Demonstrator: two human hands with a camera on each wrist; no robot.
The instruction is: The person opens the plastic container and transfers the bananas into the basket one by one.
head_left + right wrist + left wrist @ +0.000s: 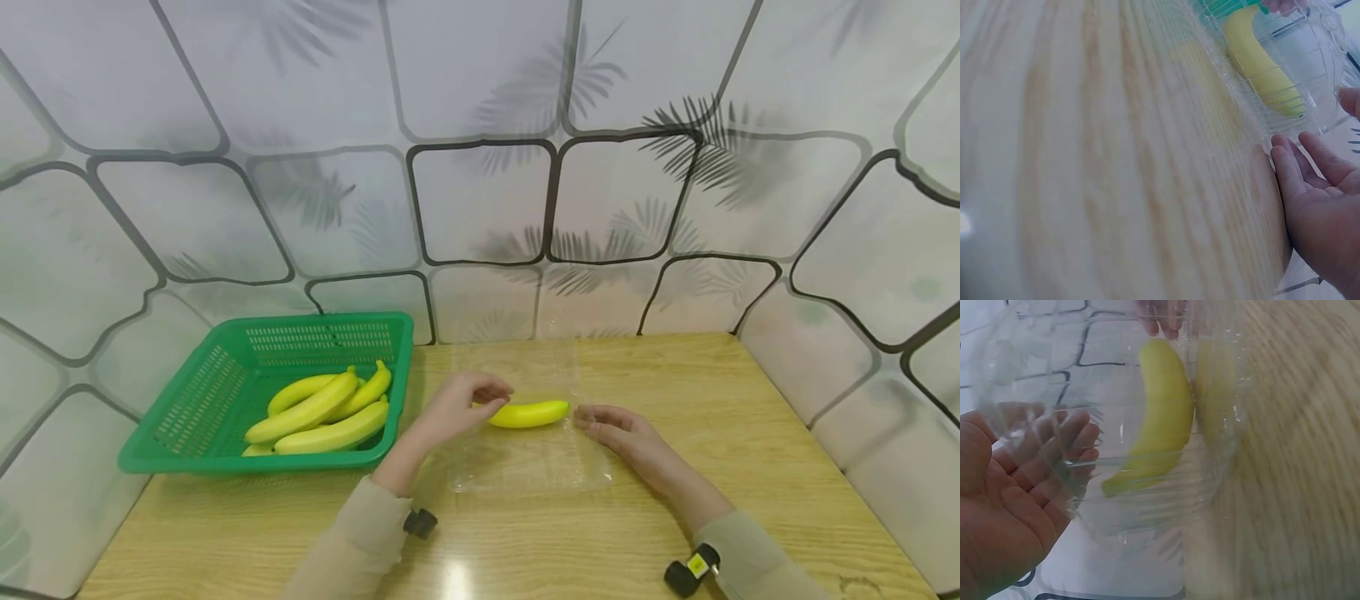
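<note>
A yellow banana (529,414) lies sideways inside a clear plastic container (525,482) on the table. My left hand (459,407) is at the container's left side, its fingers loosely bent near the banana's left end. In the left wrist view, the fingers of that left hand (1029,487) show through the clear plastic, with no banana in them. My right hand (626,435) is beside the container's right wall, fingers extended. The right wrist view shows that right hand (1322,194) with its fingertips close to the container's edge; whether they touch it I cannot tell.
To the left stands a green plastic basket (225,465) with several bananas (330,417) in it. The wooden table (540,550) meets a patterned wall covering (480,208) at the back and sides.
</note>
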